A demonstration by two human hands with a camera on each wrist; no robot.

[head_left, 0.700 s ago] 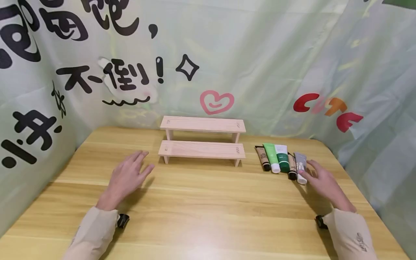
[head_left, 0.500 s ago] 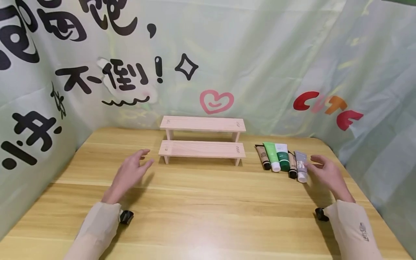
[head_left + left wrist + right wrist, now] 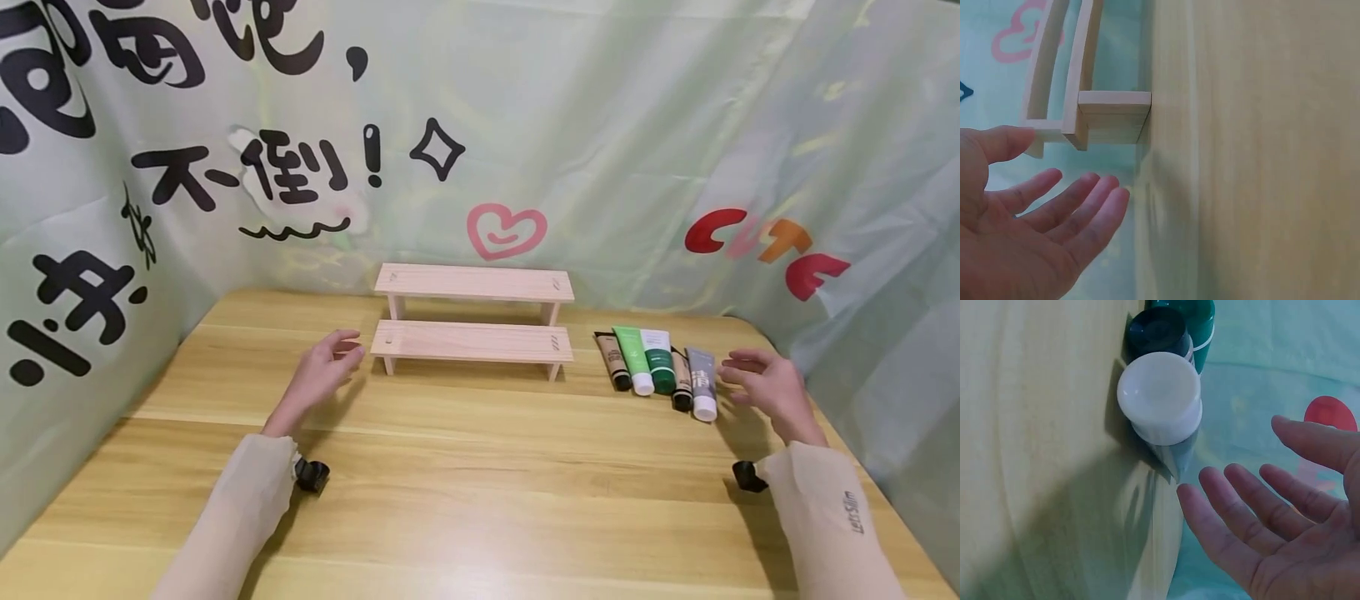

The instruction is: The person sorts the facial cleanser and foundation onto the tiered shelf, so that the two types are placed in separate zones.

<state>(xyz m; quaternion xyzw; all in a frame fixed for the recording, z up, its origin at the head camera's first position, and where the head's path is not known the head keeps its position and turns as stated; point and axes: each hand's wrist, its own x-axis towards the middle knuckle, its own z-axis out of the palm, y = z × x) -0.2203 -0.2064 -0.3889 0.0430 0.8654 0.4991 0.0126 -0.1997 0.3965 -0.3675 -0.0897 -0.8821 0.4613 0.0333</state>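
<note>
A two-step wooden rack (image 3: 474, 325) stands at the back middle of the wooden table (image 3: 465, 467). My left hand (image 3: 324, 371) hovers open just left of its lower step, holding nothing; the left wrist view shows the rack's end (image 3: 1110, 115) beyond the straight fingers (image 3: 1079, 209). Several tubes lie in a row to the right of the rack: tan (image 3: 612, 361), light green (image 3: 633, 360), dark green (image 3: 659, 361), a small dark-capped one (image 3: 680, 383), and a grey tube with a white cap (image 3: 702, 383). My right hand (image 3: 761, 379) hovers open just right of the grey tube (image 3: 1163, 403), apart from it.
A pale green printed cloth (image 3: 600, 125) walls in the table at the back and both sides. The table's right edge (image 3: 840, 433) runs close to my right hand. Small black wrist cameras (image 3: 311, 475) sit at both sleeves.
Both hands have lifted off the table and moved away from me. The left has come closer to the rack's end; the right has come off the grey tube's cap and hovers beside it.
</note>
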